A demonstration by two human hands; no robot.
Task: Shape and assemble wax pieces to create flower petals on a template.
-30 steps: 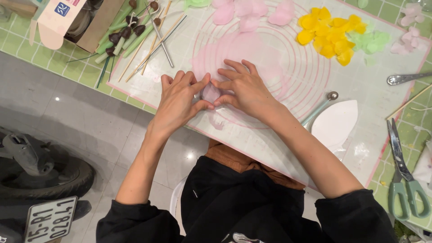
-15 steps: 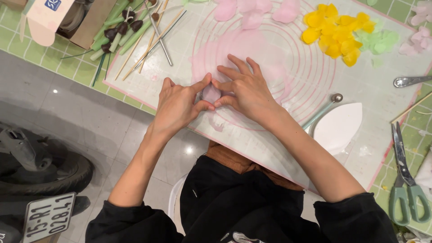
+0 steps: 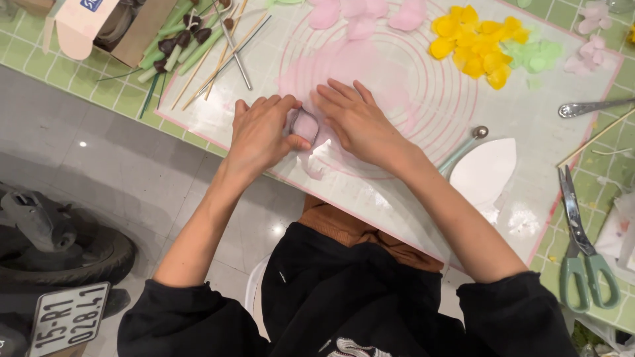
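Both hands are staying almost where they were a second ago, only the head camera's framing drifting slightly. The left hand (image 3: 263, 135) is pinching a small metal cutter (image 3: 305, 125) between thumb and fingers, pressing it into thin pink clay (image 3: 344, 63) on the white circle-marked mat (image 3: 423, 165). The right hand (image 3: 357, 119) is lying flat and open, steadying the sheet beside the cutter, so the pressing appears to be continuing.

At the table's top left corner you have an open cardboard box (image 3: 99, 23), brown with pale pink flaps. A small blue label (image 3: 91, 4) sits on it. On the floor at bottom left, a white rectangular plate (image 3: 68, 319) shows.
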